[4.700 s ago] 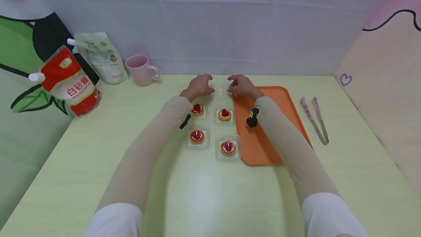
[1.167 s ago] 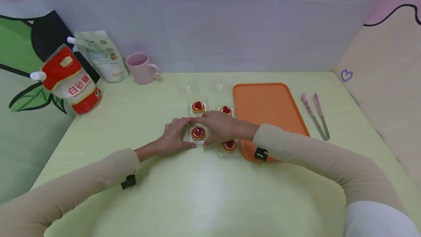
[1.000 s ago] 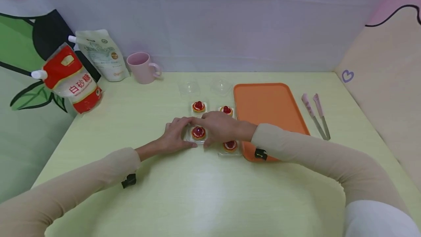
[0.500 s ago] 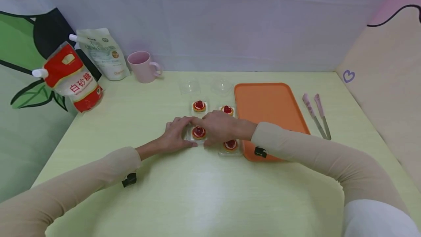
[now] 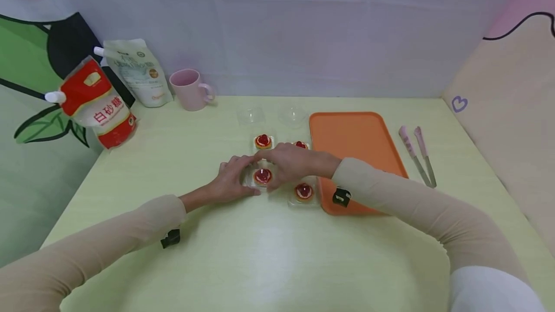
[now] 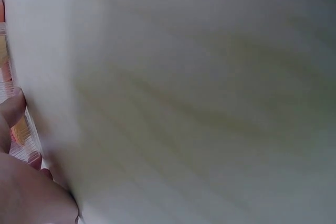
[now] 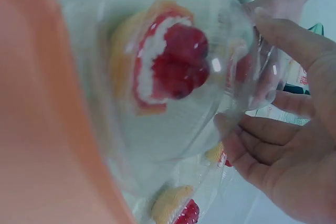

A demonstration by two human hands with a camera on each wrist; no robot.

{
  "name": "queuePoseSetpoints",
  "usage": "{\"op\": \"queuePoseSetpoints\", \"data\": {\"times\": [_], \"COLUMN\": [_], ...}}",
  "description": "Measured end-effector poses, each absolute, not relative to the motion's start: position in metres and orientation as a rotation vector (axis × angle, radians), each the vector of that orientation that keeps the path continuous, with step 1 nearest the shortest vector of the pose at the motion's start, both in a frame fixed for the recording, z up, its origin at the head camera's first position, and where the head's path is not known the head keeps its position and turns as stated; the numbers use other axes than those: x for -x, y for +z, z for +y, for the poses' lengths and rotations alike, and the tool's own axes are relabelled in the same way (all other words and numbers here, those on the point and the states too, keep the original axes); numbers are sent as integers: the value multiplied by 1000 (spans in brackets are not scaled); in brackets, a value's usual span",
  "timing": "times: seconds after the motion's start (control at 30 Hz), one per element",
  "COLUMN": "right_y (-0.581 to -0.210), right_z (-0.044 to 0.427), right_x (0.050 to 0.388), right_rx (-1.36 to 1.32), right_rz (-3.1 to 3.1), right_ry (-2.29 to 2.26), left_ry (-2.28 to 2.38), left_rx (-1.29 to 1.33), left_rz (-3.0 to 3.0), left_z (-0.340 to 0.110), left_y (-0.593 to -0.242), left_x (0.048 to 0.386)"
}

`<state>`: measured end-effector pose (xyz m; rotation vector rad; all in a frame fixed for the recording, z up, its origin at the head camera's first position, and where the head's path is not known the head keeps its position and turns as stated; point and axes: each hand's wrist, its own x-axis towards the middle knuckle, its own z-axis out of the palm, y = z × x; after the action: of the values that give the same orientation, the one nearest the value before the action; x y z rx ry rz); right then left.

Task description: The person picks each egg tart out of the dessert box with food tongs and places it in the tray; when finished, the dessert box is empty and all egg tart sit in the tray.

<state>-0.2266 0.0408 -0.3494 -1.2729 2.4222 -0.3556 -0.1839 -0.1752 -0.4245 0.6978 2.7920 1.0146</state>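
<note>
A clear plastic box with a berry-topped tart inside stands at the front left of a small group. My left hand grips its left side, thumb at the near edge. My right hand pinches it from the right, fingertips of both hands close together above. In the left wrist view, the ribbed box wall shows between thumb and fingers. The right wrist view has the front-right domed box in front of my right hand. My right hand partly hides the back-right tart.
Beside the boxes lies an orange tray, with tongs to its right. Two clear plastic lids are behind the tarts. At the back left are a pink mug, a white pouch and a red sugar bag.
Both hands have come from the clear lids at the back to the front-left box. Lately the right hand has shifted slightly away from me, uncovering more of the front-right tart.
</note>
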Motion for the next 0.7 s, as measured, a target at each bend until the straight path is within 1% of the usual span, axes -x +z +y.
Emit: {"op": "queuePoseSetpoints", "data": {"times": [0.23, 0.7], "right_y": [-352, -346], "right_z": [41, 46], "right_x": [232, 235], "right_rx": [1192, 1220], "right_rz": [2391, 2411], "right_ry": [-422, -408], "left_ry": [1029, 1062], "left_rx": [-706, -673], "left_rz": [2793, 2759], "left_z": [-177, -177], "left_y": [-425, -424], "left_x": [183, 184]}}
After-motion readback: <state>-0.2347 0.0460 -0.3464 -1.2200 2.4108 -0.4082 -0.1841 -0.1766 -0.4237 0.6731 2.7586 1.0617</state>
